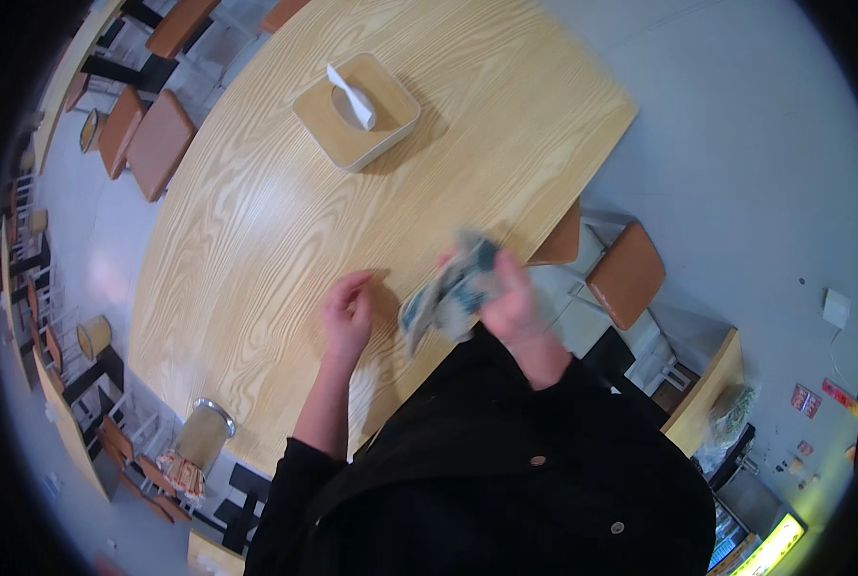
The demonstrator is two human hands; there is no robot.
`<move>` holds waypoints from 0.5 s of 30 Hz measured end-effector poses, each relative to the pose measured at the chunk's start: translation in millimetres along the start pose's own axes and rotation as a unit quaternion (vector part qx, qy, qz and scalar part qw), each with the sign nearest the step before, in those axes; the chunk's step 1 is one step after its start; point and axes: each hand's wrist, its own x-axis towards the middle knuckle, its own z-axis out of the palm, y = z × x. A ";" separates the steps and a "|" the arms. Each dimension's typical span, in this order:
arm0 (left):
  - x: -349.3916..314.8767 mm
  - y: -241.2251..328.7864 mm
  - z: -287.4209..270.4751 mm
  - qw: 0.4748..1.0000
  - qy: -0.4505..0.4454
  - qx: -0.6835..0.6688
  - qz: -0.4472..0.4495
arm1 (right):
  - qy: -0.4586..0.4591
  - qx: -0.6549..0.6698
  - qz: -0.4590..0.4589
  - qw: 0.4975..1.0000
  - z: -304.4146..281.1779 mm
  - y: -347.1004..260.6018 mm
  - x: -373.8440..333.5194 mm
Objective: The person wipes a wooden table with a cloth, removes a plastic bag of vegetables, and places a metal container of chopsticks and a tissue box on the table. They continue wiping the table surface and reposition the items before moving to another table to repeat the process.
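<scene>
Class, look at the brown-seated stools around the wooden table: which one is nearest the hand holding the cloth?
The stool tucked under the table edge, right beside the right hand gripping the cloth; the others stand farther off.

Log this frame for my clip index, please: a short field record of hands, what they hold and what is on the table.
right hand: raised over the table's near edge, gripping a crumpled blue-grey cloth
left hand: empty, fingers curled, on or just above the wooden table
on the table: square wooden tissue box, white tissue sticking up
surroundings: brown stools at the table's right side
</scene>
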 end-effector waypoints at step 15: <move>-8.2 8.9 25.5 0.994 0.004 -0.053 -0.095 | -0.020 -0.092 -0.096 0.991 -12.0 -115.1 52.9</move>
